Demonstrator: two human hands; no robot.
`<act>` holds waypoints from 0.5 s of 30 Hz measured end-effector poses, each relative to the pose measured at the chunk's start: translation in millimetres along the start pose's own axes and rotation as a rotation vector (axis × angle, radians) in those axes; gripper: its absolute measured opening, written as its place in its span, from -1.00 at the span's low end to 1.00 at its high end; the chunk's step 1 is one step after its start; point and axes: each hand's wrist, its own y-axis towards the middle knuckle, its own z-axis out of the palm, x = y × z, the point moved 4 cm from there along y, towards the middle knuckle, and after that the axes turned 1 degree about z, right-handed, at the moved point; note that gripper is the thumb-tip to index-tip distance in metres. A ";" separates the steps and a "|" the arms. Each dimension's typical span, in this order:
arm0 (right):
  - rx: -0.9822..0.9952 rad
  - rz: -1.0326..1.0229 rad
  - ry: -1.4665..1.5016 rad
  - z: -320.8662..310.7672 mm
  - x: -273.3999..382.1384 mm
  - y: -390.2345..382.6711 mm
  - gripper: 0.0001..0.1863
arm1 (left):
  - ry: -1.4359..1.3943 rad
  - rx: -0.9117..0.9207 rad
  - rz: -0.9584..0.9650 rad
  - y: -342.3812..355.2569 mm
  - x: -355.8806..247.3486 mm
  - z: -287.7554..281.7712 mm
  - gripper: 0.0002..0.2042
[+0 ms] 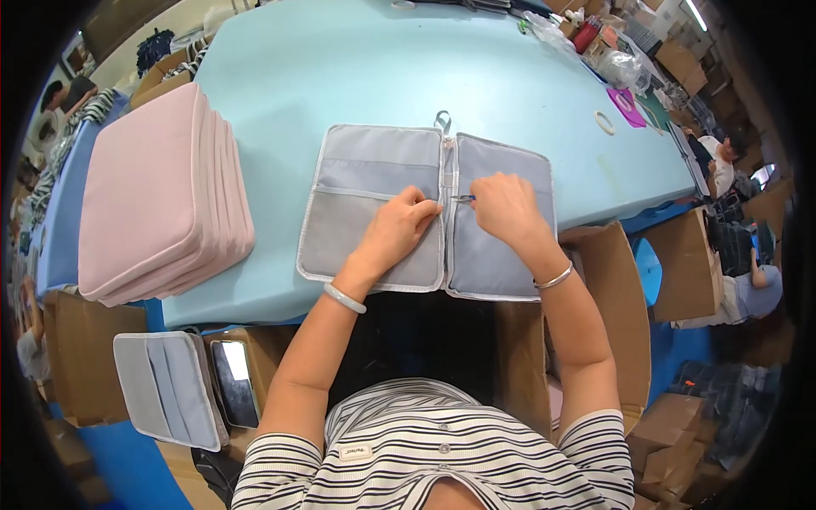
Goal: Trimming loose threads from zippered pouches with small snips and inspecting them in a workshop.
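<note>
A grey zip case (370,229) lies opened flat on the light blue table, its mesh and slip pockets facing up and its spine running down the middle. My left hand (399,223) rests on the left half, with thumb and forefinger pinched at the seam by the spine. Above the right half, my right hand (507,206) is closed around small thread snips (463,199); their pointed metal tip reaches over the spine, close to my left fingertips. Most of the tool is hidden in my fist. A small fabric loop (443,121) sticks up at the spine's far end.
A stack of pink cases (144,187) stands on the table (340,68) at the left. Below it are another grey case (170,387) and a phone (235,382). Tape rolls (604,123) and plastic bags lie far right. Cardboard boxes (608,297) flank the table's near edge. Other people work at both sides.
</note>
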 end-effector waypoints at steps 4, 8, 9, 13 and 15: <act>0.087 -0.008 -0.071 -2.7 1.2 7.6 -0.90 | 0.000 -0.017 0.010 -0.1 0.2 0.0 -0.87; 0.138 -0.019 -0.075 -4.4 -0.8 9.0 -0.90 | -0.003 -0.028 0.021 -0.1 -1.9 -1.0 -0.87; 0.130 -0.020 -0.057 -4.8 -1.5 8.7 -0.90 | -0.001 -0.023 0.011 0.1 -2.4 -1.4 -0.87; 0.127 -0.011 -0.018 -7.3 -0.7 8.8 -0.89 | 0.011 -0.022 0.020 -0.2 -0.8 -0.7 -0.87; 0.137 -0.013 -0.036 -4.5 0.0 10.0 -0.90 | 0.003 -0.025 0.019 -0.4 -1.7 -1.2 -0.87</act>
